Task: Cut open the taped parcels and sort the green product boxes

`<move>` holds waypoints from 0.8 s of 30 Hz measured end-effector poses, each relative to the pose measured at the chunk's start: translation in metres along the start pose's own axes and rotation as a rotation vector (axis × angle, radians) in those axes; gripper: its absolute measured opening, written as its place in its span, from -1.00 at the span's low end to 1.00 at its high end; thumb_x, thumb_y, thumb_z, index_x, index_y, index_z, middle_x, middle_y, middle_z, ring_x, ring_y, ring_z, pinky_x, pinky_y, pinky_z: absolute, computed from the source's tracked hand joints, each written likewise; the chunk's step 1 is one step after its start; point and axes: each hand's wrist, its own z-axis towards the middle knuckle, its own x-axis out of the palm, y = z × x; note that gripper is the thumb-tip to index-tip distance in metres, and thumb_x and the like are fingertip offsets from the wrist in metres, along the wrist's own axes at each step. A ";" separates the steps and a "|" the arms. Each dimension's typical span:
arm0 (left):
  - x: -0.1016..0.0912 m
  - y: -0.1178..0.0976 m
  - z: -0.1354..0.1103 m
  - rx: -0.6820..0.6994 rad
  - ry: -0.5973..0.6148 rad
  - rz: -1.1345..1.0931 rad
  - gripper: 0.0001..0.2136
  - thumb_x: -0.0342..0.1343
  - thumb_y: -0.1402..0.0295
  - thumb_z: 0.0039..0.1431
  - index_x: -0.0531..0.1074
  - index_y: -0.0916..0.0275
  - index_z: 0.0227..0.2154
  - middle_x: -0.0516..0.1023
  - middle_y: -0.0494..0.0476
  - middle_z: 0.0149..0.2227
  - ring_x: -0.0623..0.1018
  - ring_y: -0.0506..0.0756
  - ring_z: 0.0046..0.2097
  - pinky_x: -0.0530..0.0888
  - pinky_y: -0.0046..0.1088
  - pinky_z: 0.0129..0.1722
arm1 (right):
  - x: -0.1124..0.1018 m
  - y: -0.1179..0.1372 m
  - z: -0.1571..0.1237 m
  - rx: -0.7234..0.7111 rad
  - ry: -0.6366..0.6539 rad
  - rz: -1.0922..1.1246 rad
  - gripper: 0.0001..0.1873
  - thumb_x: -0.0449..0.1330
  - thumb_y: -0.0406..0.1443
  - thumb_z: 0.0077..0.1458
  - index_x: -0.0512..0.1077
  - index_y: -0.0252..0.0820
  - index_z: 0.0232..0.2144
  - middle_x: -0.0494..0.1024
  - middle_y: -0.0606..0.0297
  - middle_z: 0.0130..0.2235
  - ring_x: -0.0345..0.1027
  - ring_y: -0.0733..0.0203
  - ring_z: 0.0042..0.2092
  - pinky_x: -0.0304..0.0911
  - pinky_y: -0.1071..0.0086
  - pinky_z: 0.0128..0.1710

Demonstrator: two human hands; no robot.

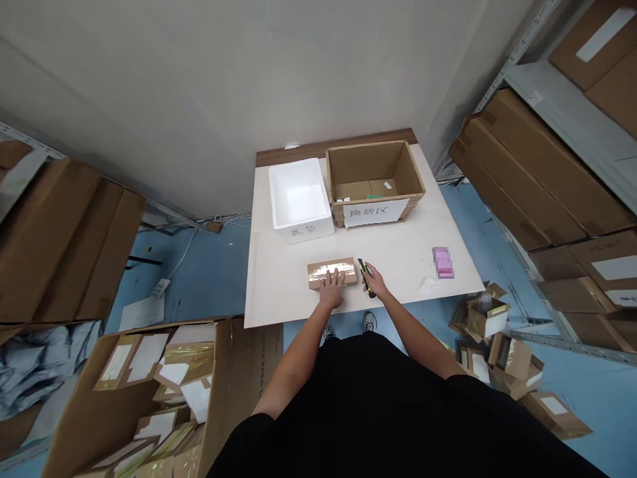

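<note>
A small taped cardboard box (318,272) lies lengthwise near the front edge of the white table (279,279). Spread over its top and front is my left hand (332,289), fingers apart, resting on the shiny tape. Just right of the box, my right hand (374,280) is wrapped around a black and yellow utility knife (367,284). The knife's front end points away from me, toward the back of the table. Whether its blade is out is too small to tell.
Behind stand a white foam box (303,229) and an open carton (375,210) with a paper sign. A pink blurred item (442,262) lies at right. A large carton of parcels (219,372) stands at left, opened boxes (512,358) on the right floor, shelves (572,119) both sides.
</note>
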 end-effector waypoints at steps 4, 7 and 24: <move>-0.005 0.007 -0.001 0.038 0.046 -0.011 0.06 0.23 0.17 0.22 -0.39 -0.04 0.59 -0.49 0.07 0.62 -0.38 0.40 0.59 -0.05 0.14 0.53 | 0.001 0.008 0.001 0.042 0.084 -0.006 -0.34 0.15 -0.14 0.39 0.17 -0.12 0.45 0.47 0.52 -0.48 0.34 0.32 -0.63 0.42 0.44 -0.56; -0.012 0.009 -0.002 0.038 0.071 -0.036 0.06 0.25 0.15 0.22 -0.35 -0.04 0.59 -0.48 0.10 0.62 -0.39 0.42 0.58 -0.06 0.16 0.52 | 0.000 0.015 0.001 0.075 0.106 -0.059 -0.38 0.17 -0.12 0.40 0.22 -0.10 0.41 0.46 0.53 -0.49 0.33 0.33 -0.62 0.44 0.44 -0.55; -0.020 0.008 0.000 0.021 0.165 -0.038 0.07 0.26 0.10 0.23 -0.36 0.00 0.59 -0.56 0.14 0.60 -0.43 0.42 0.58 -0.09 0.16 0.51 | -0.020 0.015 -0.025 0.103 0.250 -0.067 -0.40 0.19 -0.17 0.42 0.21 -0.11 0.41 0.42 0.57 -0.54 0.29 0.32 -0.60 0.39 0.48 -0.54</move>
